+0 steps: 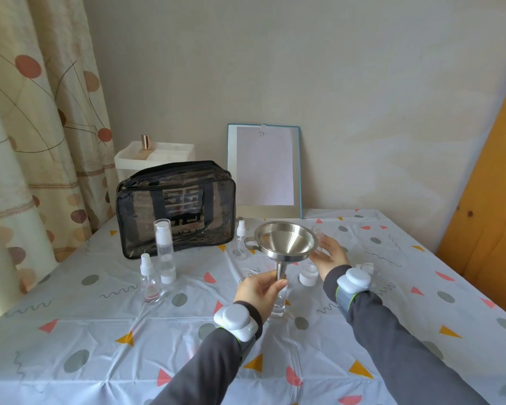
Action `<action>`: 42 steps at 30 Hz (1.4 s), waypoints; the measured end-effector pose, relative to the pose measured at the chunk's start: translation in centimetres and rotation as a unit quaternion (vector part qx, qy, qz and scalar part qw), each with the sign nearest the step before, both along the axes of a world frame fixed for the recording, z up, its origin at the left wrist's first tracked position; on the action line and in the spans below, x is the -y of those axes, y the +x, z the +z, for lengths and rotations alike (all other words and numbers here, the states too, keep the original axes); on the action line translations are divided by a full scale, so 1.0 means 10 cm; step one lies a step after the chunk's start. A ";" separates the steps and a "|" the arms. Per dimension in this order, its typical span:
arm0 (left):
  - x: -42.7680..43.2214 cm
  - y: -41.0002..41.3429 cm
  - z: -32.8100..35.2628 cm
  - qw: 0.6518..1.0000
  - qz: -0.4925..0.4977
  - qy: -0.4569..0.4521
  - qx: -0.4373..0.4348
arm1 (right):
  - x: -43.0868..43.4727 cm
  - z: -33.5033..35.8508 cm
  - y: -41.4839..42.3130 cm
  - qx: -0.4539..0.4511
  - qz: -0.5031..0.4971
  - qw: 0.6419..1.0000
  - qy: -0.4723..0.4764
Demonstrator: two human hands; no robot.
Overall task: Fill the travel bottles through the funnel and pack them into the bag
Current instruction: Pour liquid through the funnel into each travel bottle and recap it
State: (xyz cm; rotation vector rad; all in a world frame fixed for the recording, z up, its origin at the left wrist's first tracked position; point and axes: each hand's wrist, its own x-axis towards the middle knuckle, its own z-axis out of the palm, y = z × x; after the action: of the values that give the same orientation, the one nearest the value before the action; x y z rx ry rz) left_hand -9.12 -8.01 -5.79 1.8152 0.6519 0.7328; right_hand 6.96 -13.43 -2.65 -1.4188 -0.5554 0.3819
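Patterned tabletop (100, 331) against plain wall, curtain (27, 141) left, clipboard (265, 168) leaning at back. Steel funnel (287, 239) upright mid-table, stem pinched by left hand (260, 287) over small clear bottle (279, 302), right hand (329, 255) flat-fingered just beside rim, gripping nothing; clear black-trimmed bag (176, 209) behind left, pump bottle (164, 249) and spray bottle (149, 279) before it. Shiny wide bowl, loop handle on left side, narrow stem.

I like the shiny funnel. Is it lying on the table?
No, the left hand holds the funnel up by its spout, over a clear bottle.
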 end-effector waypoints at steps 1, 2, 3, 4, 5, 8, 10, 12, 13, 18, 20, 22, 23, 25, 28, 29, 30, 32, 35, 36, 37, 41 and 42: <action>0.02 0.00 0.00 1.000 -0.003 -0.002 0.000 | -0.02 -0.01 0.01 -0.001 -0.006 1.000 0.001; 0.00 -0.01 0.01 1.000 -0.002 -0.003 -0.001 | -0.06 -0.01 0.00 -0.009 -0.009 1.000 0.006; 0.02 0.00 0.01 1.000 -0.004 -0.004 -0.001 | -0.07 -0.02 0.02 -0.019 -0.013 1.000 0.014; 0.01 -0.01 0.01 1.000 -0.002 -0.004 -0.001 | -0.09 -0.02 0.02 -0.031 -0.014 0.999 0.023; 0.02 0.00 0.01 1.000 -0.002 -0.003 0.001 | -0.09 -0.03 0.03 -0.043 -0.015 0.998 0.035; -0.01 0.00 0.00 1.000 0.004 0.001 -0.001 | -0.12 -0.03 0.05 -0.069 -0.010 0.996 0.056; -0.02 0.00 -0.01 1.000 0.004 0.003 -0.001 | -0.12 -0.05 0.09 -0.084 -0.017 0.995 0.053; -0.01 0.01 -0.01 1.000 0.003 0.000 0.000 | -0.10 -0.11 0.13 -0.057 -0.022 0.998 0.016; -0.01 0.00 0.00 1.000 0.004 -0.001 0.001 | -0.09 -0.14 0.14 -0.016 -0.021 0.999 -0.019; 0.00 0.00 0.00 1.000 0.004 0.002 0.001 | 0.04 -0.11 0.16 0.150 -0.114 0.969 -0.158; 0.00 0.01 0.00 1.000 0.004 0.004 -0.002 | 0.15 -0.06 0.06 0.180 -0.160 0.962 -0.125; 0.01 0.01 -0.01 1.000 0.005 0.007 -0.003 | 0.25 -0.05 -0.11 0.171 -0.122 0.974 -0.087; 0.01 0.00 -0.01 1.000 0.006 0.009 -0.003 | 0.29 -0.07 -0.22 0.153 -0.081 0.982 -0.070; 0.03 0.00 0.00 1.000 0.009 0.014 -0.002 | 0.37 -0.09 -0.40 0.139 0.001 0.988 -0.060; 0.05 -0.02 0.03 0.999 0.016 0.034 -0.008 | 0.39 -0.14 -0.57 0.132 0.091 0.984 -0.080; 0.07 -0.03 0.04 0.999 0.021 0.040 -0.012 | 0.40 -0.15 -0.61 0.122 0.107 0.983 -0.085; 0.07 -0.04 0.04 0.999 0.026 0.045 -0.015 | 0.39 -0.15 -0.64 0.111 0.119 0.983 -0.084; 0.08 -0.06 0.05 0.998 0.036 0.051 -0.018 | 0.36 -0.13 -0.68 0.103 0.129 0.984 -0.072; 0.08 -0.07 0.05 0.998 0.045 0.046 -0.015 | 0.31 -0.07 -0.72 0.133 0.125 0.981 -0.071; 0.08 -0.07 0.04 0.998 0.048 0.049 -0.015 | 0.30 -0.05 -0.73 0.147 0.122 0.979 -0.074; 0.09 -0.07 0.04 0.997 0.050 0.055 -0.016 | 0.29 -0.03 -0.73 0.160 0.118 0.977 -0.079; 0.06 -0.08 0.04 0.997 0.044 0.053 -0.028 | 0.30 0.00 -0.73 0.204 0.117 0.967 -0.099; 0.04 -0.08 0.03 0.997 0.044 0.053 -0.035 | 0.29 -0.02 -0.72 0.211 0.114 0.965 -0.101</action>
State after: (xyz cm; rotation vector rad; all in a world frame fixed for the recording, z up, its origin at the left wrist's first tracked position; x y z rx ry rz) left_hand -9.93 -8.43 -5.51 1.9263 0.7555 0.7791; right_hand -0.27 -16.38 -2.81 -1.6500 -1.0591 0.3251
